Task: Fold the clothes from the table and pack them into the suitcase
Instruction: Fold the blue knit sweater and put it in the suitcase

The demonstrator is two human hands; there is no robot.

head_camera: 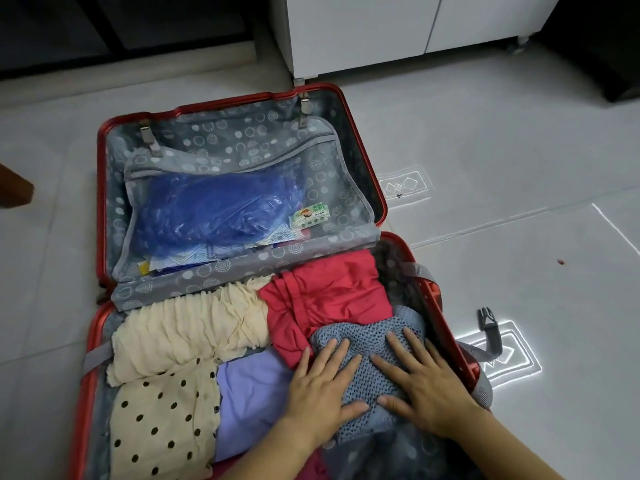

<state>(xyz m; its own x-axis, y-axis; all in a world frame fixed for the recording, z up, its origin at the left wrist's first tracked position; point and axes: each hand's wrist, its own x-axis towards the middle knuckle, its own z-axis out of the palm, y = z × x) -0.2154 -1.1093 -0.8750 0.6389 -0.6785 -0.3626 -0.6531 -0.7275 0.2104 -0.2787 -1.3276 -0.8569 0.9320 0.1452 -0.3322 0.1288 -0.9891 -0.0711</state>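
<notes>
White cabinet (398,29) stands on grey tiled floor (519,133).

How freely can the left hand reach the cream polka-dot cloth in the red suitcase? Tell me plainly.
Probably yes. The left hand lies flat on the blue-grey knit garment; the cream polka-dot cloth lies uncovered to its left, with only the flat lilac garment between.
</notes>
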